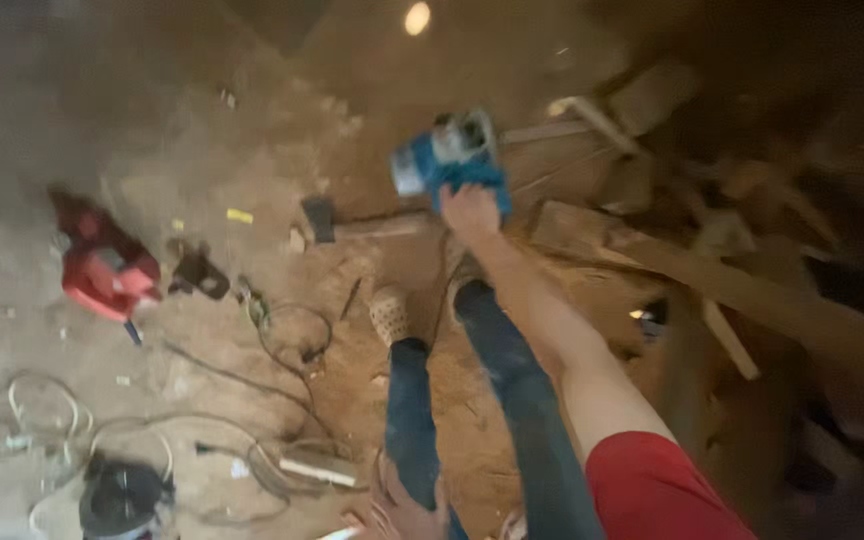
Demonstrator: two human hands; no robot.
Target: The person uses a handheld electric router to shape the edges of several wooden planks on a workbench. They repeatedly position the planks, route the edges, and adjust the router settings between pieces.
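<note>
Blue power tool (449, 160) hangs from the right hand (470, 212), clenched on its handle, above the sawdust floor (252, 130) beside the planks (712, 280); a firm, level grip seems wise, cord (282, 335) clear. Left hand (414, 510), low beside the leg, is blurred; I cannot tell its state.

blue power tool (449, 160), red saw (102, 268), red sleeve (652, 490), dark blue jeans (512, 400), brown sawdust floor (202, 130)
</note>
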